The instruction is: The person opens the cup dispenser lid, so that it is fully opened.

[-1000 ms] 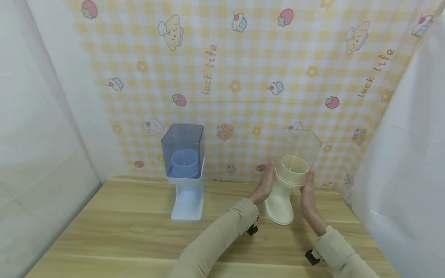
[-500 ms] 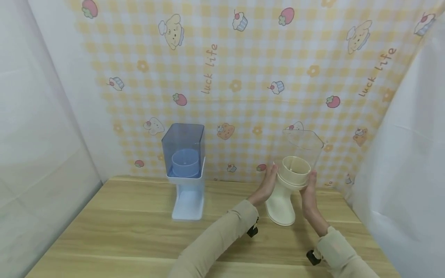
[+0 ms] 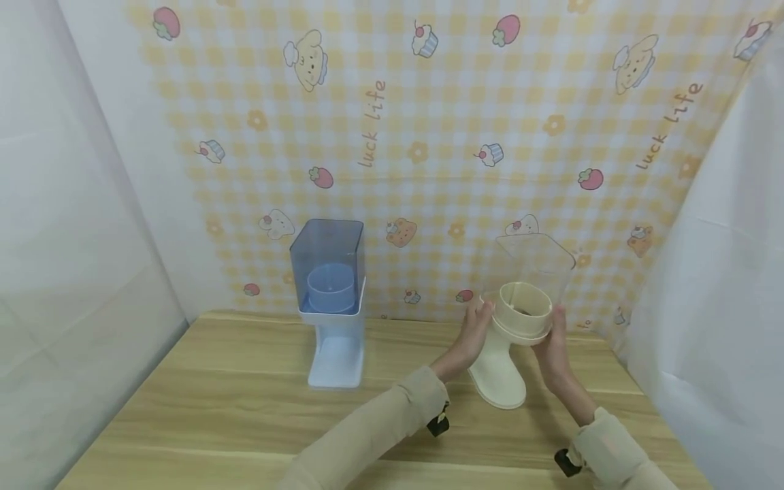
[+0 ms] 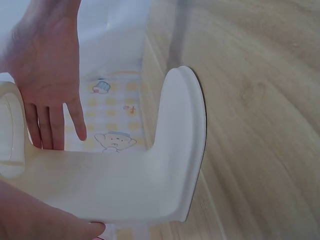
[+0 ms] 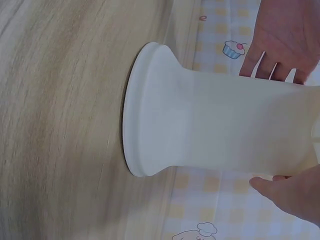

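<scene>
A cream dispenser [image 3: 499, 378] with a clear box-shaped tank [image 3: 535, 255] on top stands at the right of the table. Inside the tank shows a round cream cup [image 3: 525, 309]. My left hand [image 3: 471, 340] holds the dispenser's left side just under the tank, and my right hand [image 3: 551, 350] holds its right side at the same height. In the left wrist view, the right hand's fingers [image 4: 45, 125] reach behind the column, the little finger spread apart. The foot of the dispenser [image 5: 142, 110] is right at the tabletop in the right wrist view.
A second dispenser [image 3: 335, 364], pale blue with a smoky blue tank [image 3: 324, 245], stands upright to the left. Behind the wooden table [image 3: 245, 408] hangs a yellow checked cloth [image 3: 416, 102]. White sheets [image 3: 704, 286] flank both sides.
The cream dispenser has shifted slightly right and toward me, its foot swinging to the right, with both hands staying on it. The blue dispenser has not moved on the table.
</scene>
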